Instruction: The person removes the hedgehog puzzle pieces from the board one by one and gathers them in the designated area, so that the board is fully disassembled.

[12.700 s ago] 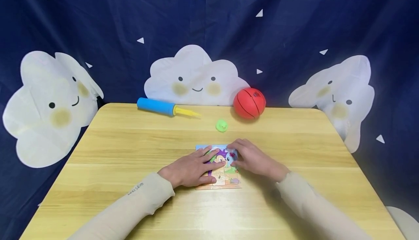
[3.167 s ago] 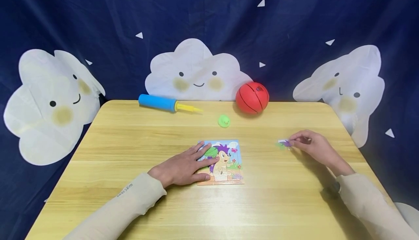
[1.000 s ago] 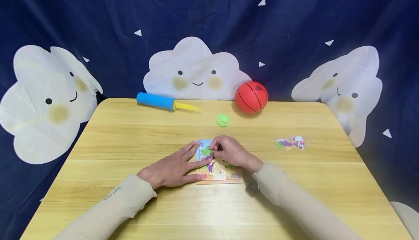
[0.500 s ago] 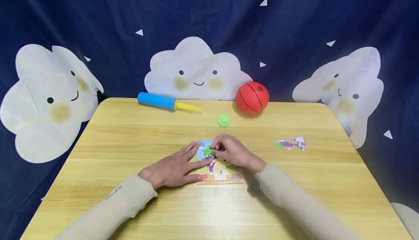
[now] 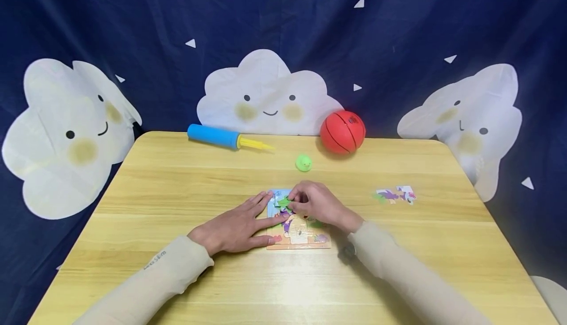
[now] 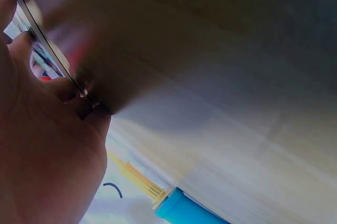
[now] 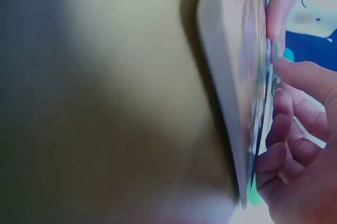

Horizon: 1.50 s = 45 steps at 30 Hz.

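A jigsaw puzzle board (image 5: 298, 247) with a hedgehog picture lies mid-table. My left hand (image 5: 235, 224) lies spread over its left side, fingers straight and resting on the board. At the upper part, my right hand (image 5: 316, 202) pinches a green-leaf puzzle piece (image 5: 283, 201) between thumb and fingers. That piece sits askew over its neighbours. In the right wrist view the board (image 7: 224, 66) shows edge-on, the right thumb and fingers at its face. Two loose puzzle pieces, one purple and green (image 5: 387, 195), one with a pink butterfly (image 5: 407, 194), lie to the right.
Behind the board sits a small green toy duck (image 5: 303, 163). A blue and yellow hand pump (image 5: 213, 136) and a red ball (image 5: 343, 132) lie along the table's far edge. A dark blue cloth (image 5: 283, 19) with clouds hangs behind.
Earlier my right hand set a piece down at the right; two pieces now lie there. It has returned to the board and pinches the leaf piece, which has shifted slightly. My left hand stays.
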Motion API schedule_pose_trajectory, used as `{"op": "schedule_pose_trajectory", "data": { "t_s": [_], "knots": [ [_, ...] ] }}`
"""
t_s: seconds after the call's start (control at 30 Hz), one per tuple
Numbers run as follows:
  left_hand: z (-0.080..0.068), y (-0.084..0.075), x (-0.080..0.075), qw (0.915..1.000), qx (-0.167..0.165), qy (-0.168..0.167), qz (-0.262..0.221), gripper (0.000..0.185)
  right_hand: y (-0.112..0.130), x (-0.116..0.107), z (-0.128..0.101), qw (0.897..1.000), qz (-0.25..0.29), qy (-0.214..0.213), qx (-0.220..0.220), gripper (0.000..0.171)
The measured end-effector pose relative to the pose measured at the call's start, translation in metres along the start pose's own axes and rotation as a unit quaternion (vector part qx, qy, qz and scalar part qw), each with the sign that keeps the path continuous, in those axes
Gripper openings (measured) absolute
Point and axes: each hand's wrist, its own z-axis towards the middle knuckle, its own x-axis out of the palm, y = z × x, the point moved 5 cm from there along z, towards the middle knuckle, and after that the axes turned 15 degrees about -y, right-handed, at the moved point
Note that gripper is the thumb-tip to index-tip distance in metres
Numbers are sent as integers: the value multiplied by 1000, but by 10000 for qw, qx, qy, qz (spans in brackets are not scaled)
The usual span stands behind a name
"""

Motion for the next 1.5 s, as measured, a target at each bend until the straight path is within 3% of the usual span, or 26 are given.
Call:
{"op": "schedule_pose_trajectory", "data": {
  "t_s": [0.2, 0.33, 0.6, 0.87, 1.03, 1.27, 1.5],
  "knots": [
    [1, 0, 0, 10000, -43, 26, 40, 63, -9, -29, -6, 9985, 264, -398, -248, 15],
    [1, 0, 0, 10000, -40, 21, 33, 63, -24, -52, -14, 9976, 356, -573, -125, 17],
    [1, 0, 0, 10000, -13, 16, 96, 63, -60, -102, -35, 9965, 18, -715, 442, 18],
    [1, -1, -2, 10000, -10, 31, 42, 64, -91, -145, -56, 9928, -274, -1132, 262, 14],
    [1, -2, -2, 10000, -24, 48, 7, 64, -104, -153, -66, 9917, -217, -1266, 75, 14],
    [0, 0, -1, 10000, -54, 61, 22, 64, -116, -150, -73, 9931, -125, -1041, 521, 14],
    [0, -1, -2, 10000, -1, 10, 56, 63, -119, -144, -73, 9943, -372, -824, 572, 15]
  ]
}}
